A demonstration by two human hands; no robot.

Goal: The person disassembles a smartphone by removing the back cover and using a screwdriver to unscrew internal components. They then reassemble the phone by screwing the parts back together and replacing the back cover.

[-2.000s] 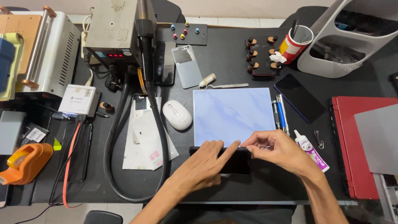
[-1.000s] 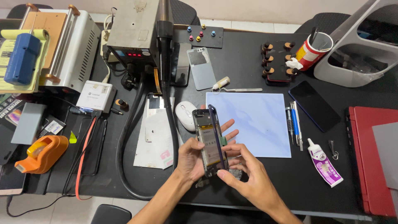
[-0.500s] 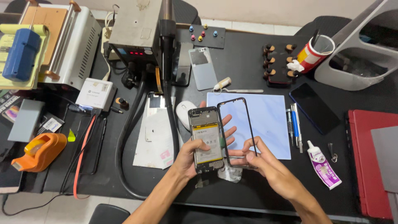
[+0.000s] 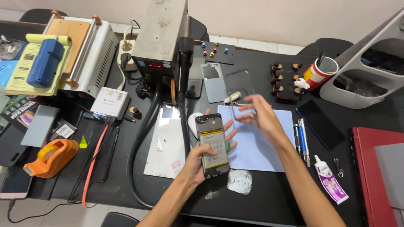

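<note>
Phone body [image 4: 213, 145], a slim rectangle stripped of its screen so that a pale battery and dark metal frame show, stands upright in the left hand [image 4: 201, 157] just left of the light blue mat [image 4: 269, 145], near that mat's lower left corner. The left hand grips it from behind and below, thumb along one long edge and fingers [image 4: 229, 126] fanned out past the other. Above the mat's upper edge the right hand [image 4: 261, 115] holds a thin sheet of clear glass [image 4: 240, 90], rounded at the corners and nearly see-through, so the black table [image 4: 261, 197] shows through it; the fingers are loosely curled and pinch the sheet at its lower edge, though motion blur hides exactly how. Below the mat lies a crumpled piece of clear film [image 4: 240, 181], shiny and wrinkled. Right of the mat lie two slender pens [image 4: 301, 136], a flat dark phone [image 4: 320, 124] and a small glue tube [image 4: 330, 178] with a white cap. Left of the mat sit a white oval mouse [image 4: 194, 122], a white card [image 4: 166, 147] and a thick black hose [image 4: 139, 151] curving from a boxy grey metal station [image 4: 162, 35].
</note>
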